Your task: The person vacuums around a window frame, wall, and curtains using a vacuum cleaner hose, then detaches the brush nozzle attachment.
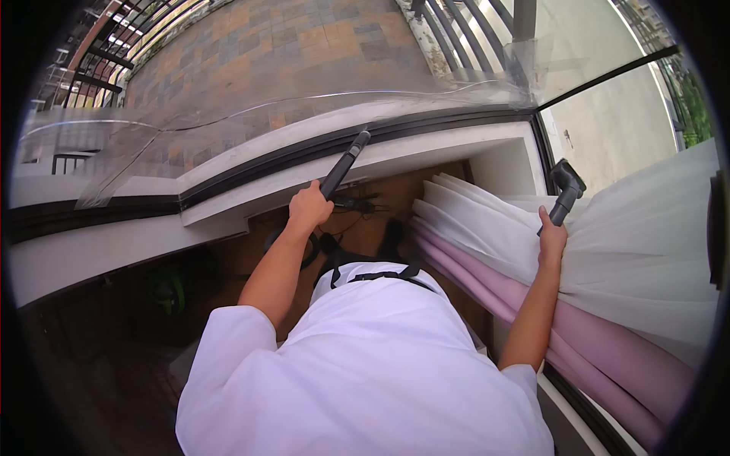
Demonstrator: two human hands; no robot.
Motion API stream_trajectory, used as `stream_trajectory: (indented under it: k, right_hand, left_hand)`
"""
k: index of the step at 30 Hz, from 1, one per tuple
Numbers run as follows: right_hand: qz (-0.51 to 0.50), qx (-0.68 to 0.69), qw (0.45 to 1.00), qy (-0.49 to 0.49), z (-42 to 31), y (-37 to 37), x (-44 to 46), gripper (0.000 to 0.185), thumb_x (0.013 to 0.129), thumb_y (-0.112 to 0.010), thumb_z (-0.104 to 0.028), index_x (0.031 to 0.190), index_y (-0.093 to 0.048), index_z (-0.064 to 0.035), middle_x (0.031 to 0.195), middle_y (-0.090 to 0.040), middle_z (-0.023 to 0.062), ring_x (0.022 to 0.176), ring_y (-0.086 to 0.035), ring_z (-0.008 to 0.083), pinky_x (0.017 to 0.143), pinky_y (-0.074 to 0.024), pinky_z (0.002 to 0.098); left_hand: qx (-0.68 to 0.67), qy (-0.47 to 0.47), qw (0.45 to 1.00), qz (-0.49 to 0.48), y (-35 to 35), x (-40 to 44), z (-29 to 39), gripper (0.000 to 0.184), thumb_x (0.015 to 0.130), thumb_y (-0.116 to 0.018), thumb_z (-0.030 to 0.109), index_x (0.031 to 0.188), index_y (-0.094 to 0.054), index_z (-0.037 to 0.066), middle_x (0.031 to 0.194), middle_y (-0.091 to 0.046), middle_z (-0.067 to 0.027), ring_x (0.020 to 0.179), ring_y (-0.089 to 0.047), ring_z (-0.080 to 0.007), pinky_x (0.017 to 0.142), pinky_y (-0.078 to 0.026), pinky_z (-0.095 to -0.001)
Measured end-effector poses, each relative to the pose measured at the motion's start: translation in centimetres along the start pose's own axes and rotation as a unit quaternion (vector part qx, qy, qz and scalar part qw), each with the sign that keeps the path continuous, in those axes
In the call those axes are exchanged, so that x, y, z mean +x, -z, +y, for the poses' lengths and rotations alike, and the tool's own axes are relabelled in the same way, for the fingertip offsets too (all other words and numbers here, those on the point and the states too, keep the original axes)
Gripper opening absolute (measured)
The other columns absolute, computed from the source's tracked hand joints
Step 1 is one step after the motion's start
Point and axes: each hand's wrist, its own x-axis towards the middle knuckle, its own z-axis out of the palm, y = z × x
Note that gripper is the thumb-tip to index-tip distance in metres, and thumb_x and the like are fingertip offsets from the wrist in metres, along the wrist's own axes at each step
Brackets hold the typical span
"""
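Note:
My left hand [310, 207] is closed around a dark vacuum cleaner tube [346, 165]. The tube's far end, with a greyish tip, reaches the black window track [445, 120] along the sill; whether it touches the track I cannot tell. On the other side, my right hand [553, 242] grips a dark grey vacuum nozzle [565, 194], its wide head pointing up and away from me. That nozzle is held in front of the window glass, beside the white sheer curtain [631, 235]. The two vacuum parts are apart from each other.
A pink curtain [601, 342] hangs under the sheer one at the right. Dark cables [357, 205] lie on the brown floor near my feet. A green and black object [166, 291] sits in shadow at the left. Outside are a tiled terrace [281, 53] and metal railings [464, 34].

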Motion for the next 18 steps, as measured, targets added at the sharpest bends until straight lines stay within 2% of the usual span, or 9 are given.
stream_trajectory:
  k: [3,7,9,13,14,18]
  right_hand:
    - [0.004,0.003,1.000,0.011,-1.0,0.1,-0.6,0.039,0.086,-0.080,-0.035,0.078,-0.061,-0.0019,0.070,-0.056,0.0023,0.064,-0.051,0.0157,0.063,-0.0444,0.0363]
    - [-0.012,-0.005,1.000,0.008,-1.5,0.4,-0.3,0.039,0.085,-0.081,-0.034,0.075,-0.059,-0.0025,0.068,-0.056,0.0035,0.063,-0.050,0.0169,0.063,-0.0449,0.0376]
    - [-0.013,-0.023,1.000,-0.001,-0.8,0.7,0.2,0.039,0.084,-0.082,-0.033,0.077,-0.059,-0.0015,0.070,-0.058,0.0056,0.066,-0.053,0.0206,0.068,-0.0466,0.0396]
    - [-0.008,-0.004,1.000,0.007,1.1,0.3,1.5,0.042,0.083,-0.083,-0.034,0.089,-0.062,0.0019,0.085,-0.064,0.0113,0.078,-0.060,0.0246,0.077,-0.0490,0.0404]
    - [-0.006,-0.013,1.000,-0.003,1.8,0.2,1.5,0.046,0.083,-0.083,-0.035,0.098,-0.062,0.0039,0.088,-0.064,0.0134,0.082,-0.061,0.0260,0.080,-0.0494,0.0404]
    - [0.023,-0.015,1.000,-0.007,2.8,0.2,2.4,0.053,0.084,-0.082,-0.036,0.109,-0.059,0.0050,0.090,-0.065,0.0150,0.085,-0.062,0.0269,0.082,-0.0494,0.0408]
  left_hand:
    - [0.033,-0.045,0.998,-0.022,0.1,2.0,7.0,0.053,0.084,-0.071,0.033,0.125,-0.054,0.003,0.111,-0.070,-0.0244,0.105,-0.069,-0.0410,0.094,-0.055,-0.0487]
    - [0.051,-0.120,0.991,-0.017,-1.8,6.6,15.9,0.055,0.083,-0.072,0.033,0.124,-0.054,0.000,0.111,-0.070,-0.0250,0.105,-0.069,-0.0412,0.094,-0.055,-0.0479]
    - [0.051,-0.155,0.986,-0.012,-2.8,8.4,21.1,0.055,0.082,-0.073,0.032,0.123,-0.055,-0.001,0.111,-0.070,-0.0253,0.104,-0.069,-0.0413,0.093,-0.055,-0.0477]
    - [0.029,-0.205,0.978,-0.020,-4.9,12.2,31.4,0.048,0.083,-0.070,0.027,0.119,-0.057,-0.001,0.111,-0.070,-0.0258,0.106,-0.069,-0.0410,0.093,-0.055,-0.0471]
    - [0.026,-0.217,0.976,-0.022,-5.3,13.0,33.4,0.045,0.084,-0.069,0.024,0.118,-0.057,-0.002,0.112,-0.070,-0.0259,0.107,-0.068,-0.0408,0.093,-0.055,-0.0468]
    - [0.042,-0.221,0.973,-0.052,-8.1,17.3,42.6,0.040,0.084,-0.066,0.019,0.118,-0.058,-0.002,0.114,-0.070,-0.0255,0.109,-0.068,-0.0406,0.094,-0.055,-0.0460]
